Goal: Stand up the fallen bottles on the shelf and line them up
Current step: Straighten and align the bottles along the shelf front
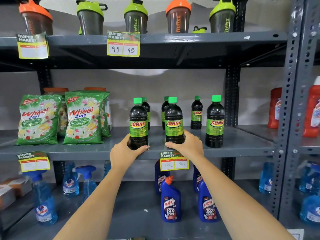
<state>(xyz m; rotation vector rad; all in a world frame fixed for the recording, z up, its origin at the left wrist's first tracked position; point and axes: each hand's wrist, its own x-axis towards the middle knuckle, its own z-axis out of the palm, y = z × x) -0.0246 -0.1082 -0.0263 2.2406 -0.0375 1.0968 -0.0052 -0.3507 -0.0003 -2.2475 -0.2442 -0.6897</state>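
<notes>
Several dark Sunny bottles with green caps stand upright on the middle shelf [242,149]. At the front edge, my left hand [125,150] is wrapped around the base of the left front bottle [138,122]. My right hand [187,144] grips the base of the middle front bottle [173,120]. A third front bottle [214,121] stands free to the right. Three more bottles stand behind: one [146,108] behind the left bottle, one [164,111] behind the middle bottle, and one [196,112] further right. No bottle lies on its side.
Green Wheel detergent bags [83,118] stand left on the same shelf. Shaker cups [136,16] line the shelf above. Blue Harpic bottles [170,203] and Colin sprays [45,203] fill the shelf below. A steel upright [289,101] bounds the right; red bottles [275,108] stand beyond.
</notes>
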